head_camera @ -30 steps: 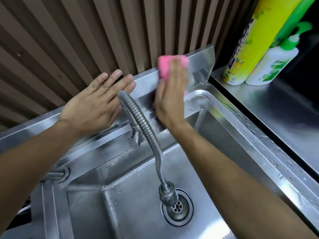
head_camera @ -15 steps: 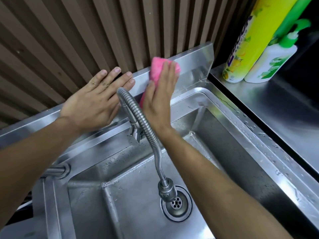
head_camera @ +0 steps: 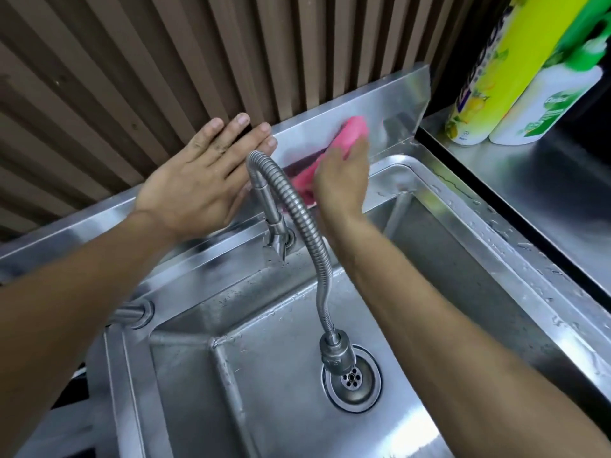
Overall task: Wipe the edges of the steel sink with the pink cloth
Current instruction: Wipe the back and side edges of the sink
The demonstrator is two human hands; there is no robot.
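Observation:
The steel sink [head_camera: 489, 223] fills the lower view, with a raised steel backsplash [head_camera: 393, 100] along its far edge. My right hand [head_camera: 342, 175] presses the pink cloth [head_camera: 353, 131] flat against the backsplash, right of the tap; the hand is motion-blurred. Pink cloth shows above my fingertips and to the left of my palm. My left hand [head_camera: 201, 180] rests flat, fingers straight, on the top edge of the backsplash, left of the tap.
A flexible steel tap hose [head_camera: 312, 236] arcs between my hands down to the drain [head_camera: 352, 380]. A yellow bottle [head_camera: 496, 67] and a white bottle with a green pump [head_camera: 545, 107] stand on the steel counter [head_camera: 535, 200] at right. Brown slatted wall [head_camera: 165, 61] behind.
My right hand slid the pink cloth down the backsplash from its top edge toward the sink's rear ledge. My left hand stayed in place.

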